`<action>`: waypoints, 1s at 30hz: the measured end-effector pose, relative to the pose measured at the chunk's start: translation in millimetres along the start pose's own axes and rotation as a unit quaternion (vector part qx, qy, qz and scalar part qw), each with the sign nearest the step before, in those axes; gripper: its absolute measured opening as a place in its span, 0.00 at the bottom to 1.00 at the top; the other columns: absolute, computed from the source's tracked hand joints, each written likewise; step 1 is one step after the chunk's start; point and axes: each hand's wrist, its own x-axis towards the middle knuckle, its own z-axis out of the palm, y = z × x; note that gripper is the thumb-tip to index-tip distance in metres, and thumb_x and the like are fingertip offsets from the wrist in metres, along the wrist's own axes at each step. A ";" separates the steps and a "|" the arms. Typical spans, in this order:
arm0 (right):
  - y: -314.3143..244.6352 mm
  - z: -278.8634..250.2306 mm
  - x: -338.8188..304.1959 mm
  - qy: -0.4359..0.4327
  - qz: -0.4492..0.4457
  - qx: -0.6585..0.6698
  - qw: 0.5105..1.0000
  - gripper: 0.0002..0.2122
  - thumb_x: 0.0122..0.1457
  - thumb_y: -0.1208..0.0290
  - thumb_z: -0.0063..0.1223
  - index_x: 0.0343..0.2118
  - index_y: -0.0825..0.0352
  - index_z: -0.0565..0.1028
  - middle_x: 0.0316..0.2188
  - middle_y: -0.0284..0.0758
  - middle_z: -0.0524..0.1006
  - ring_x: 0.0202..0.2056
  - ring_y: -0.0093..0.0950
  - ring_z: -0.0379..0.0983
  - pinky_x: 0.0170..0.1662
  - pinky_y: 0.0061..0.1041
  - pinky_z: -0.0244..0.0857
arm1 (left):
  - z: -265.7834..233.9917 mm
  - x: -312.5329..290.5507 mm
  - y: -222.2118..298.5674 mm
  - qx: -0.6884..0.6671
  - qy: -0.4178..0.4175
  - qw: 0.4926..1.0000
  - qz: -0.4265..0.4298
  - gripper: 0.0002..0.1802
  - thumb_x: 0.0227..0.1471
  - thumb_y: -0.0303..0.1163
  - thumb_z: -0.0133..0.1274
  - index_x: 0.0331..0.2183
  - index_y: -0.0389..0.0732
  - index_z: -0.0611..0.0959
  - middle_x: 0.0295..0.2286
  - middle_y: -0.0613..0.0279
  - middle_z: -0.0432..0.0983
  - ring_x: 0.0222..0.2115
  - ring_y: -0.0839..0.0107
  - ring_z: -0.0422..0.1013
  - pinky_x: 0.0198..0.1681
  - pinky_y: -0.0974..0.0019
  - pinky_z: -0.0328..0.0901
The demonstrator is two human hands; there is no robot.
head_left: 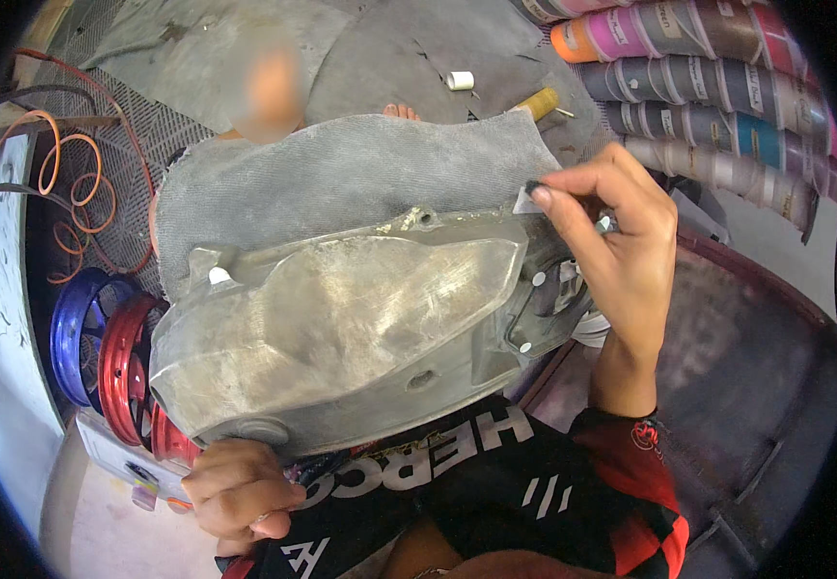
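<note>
A large grey metal casting (341, 318), scuffed and ridged, lies across my lap on a grey cloth (341, 174). Several white patches cover spots along its edges, one being a white patch (219, 277) at its upper left. My right hand (621, 227) is raised over the casting's right end, thumb and forefinger pinching a small dark and white scrap (526, 200). What kind of scrap it is I cannot make out. Beside the casting's lower left edge, my left hand (240, 490) is closed with curled fingers, and anything inside it is hidden.
Blue wheel rim (76, 333) and red wheel rim (127, 376) stand at the left, below a coiled orange hose (76, 193). Rows of coloured sample pieces (688, 82) fill the upper right. On the floor ahead lie a white roll (460, 81) and a yellow-brown cylinder (539, 103).
</note>
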 end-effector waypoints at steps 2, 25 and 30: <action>-2.8 4.7 -2.7 -0.013 -0.007 -0.035 0.999 0.04 0.52 0.78 0.65 0.29 0.69 0.80 0.24 0.36 0.75 0.24 0.30 0.74 0.28 0.28 0.66 | -3.1 0.1 -3.8 -0.023 -0.013 1.000 0.007 0.22 0.63 0.47 0.55 0.30 0.34 0.81 0.15 0.63 0.74 0.11 0.71 0.69 0.11 0.67 0.61; -0.1 8.1 -2.5 0.012 0.024 -0.076 0.997 0.05 0.52 0.78 0.64 0.26 0.72 0.78 0.24 0.41 0.75 0.26 0.36 0.76 0.31 0.33 0.67 | -6.3 7.4 -5.3 -0.048 -0.064 0.997 0.014 0.21 0.62 0.45 0.56 0.32 0.32 0.81 0.17 0.61 0.75 0.12 0.69 0.70 0.12 0.67 0.63; -2.5 1.0 -5.3 0.013 0.073 -0.026 0.997 0.06 0.53 0.76 0.64 0.28 0.72 0.78 0.24 0.41 0.75 0.28 0.38 0.75 0.33 0.33 0.66 | -3.0 2.5 -3.8 -0.041 -0.040 0.998 0.021 0.21 0.63 0.43 0.56 0.33 0.31 0.80 0.17 0.60 0.76 0.12 0.69 0.70 0.12 0.67 0.63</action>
